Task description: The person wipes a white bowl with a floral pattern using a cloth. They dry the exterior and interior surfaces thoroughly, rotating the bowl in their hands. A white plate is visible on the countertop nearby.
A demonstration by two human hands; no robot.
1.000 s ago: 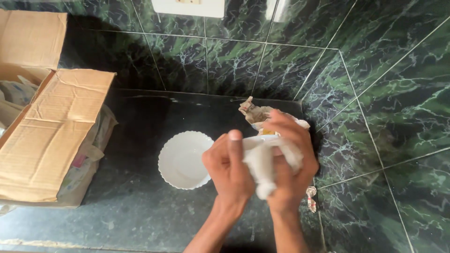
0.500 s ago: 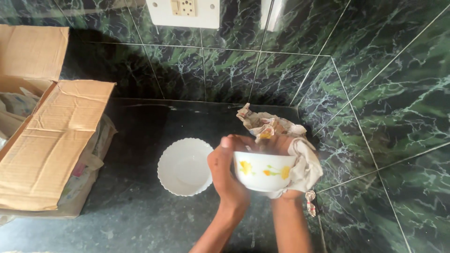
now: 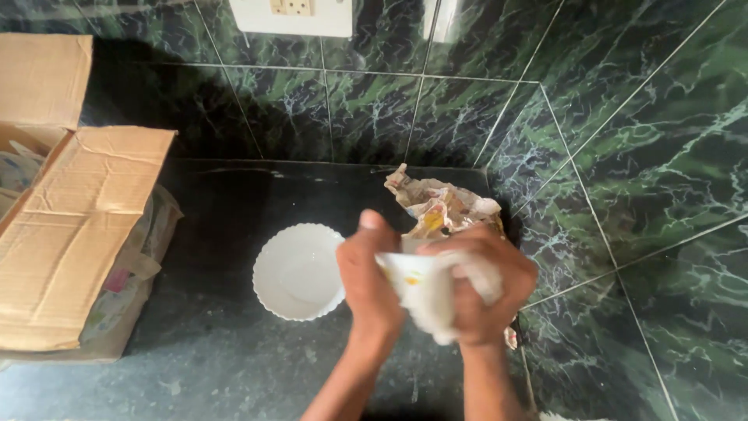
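My left hand (image 3: pixel 370 288) grips the side of a small white bowl with yellow flower prints (image 3: pixel 405 277), held above a dark marble counter (image 3: pixel 234 366). My right hand (image 3: pixel 479 292) presses a pale cloth (image 3: pixel 436 308) over the bowl's outside, covering most of it. Just left of my hands, a white scalloped bowl (image 3: pixel 292 273) sits upright on the counter. Behind my hands, in the corner, lies a wad of crumpled printed paper (image 3: pixel 440 206).
An open cardboard box (image 3: pixel 70 226) with wrapped items inside stands at the left on the counter. Green marble wall tiles (image 3: pixel 623 156) close in the back and right. A white switch plate (image 3: pixel 292 15) is on the back wall.
My right hand has brought the cloth back over the bowl's flowered side, which was exposed half a second ago. The view has shifted slightly.
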